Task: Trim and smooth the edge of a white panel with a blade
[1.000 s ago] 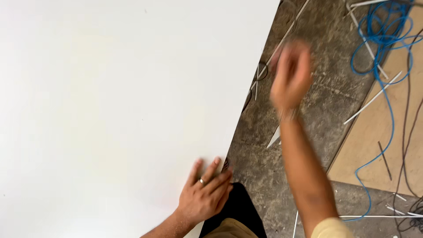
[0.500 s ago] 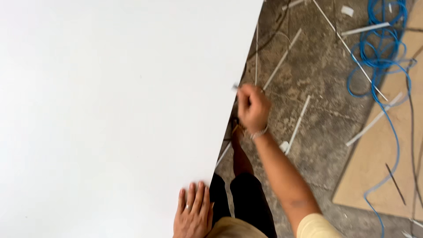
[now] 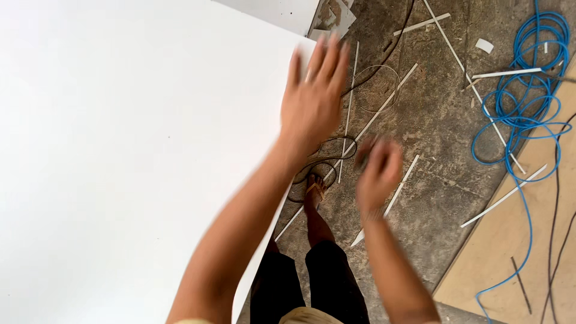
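Reaching left hand [image 3: 312,102] (fingers up-frame)

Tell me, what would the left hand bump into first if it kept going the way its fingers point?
Probably the far corner of the white board: the left hand points there, though its height is unclear.

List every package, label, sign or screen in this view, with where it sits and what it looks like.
None in view: no package, label, sign or screen shows.
What is there instead: a large blank white board on the left, with the left hand at its right edge.
A coiled blue cable lies on the floor at upper right, among thin white strips.
The right hand is blurred, above the floor.
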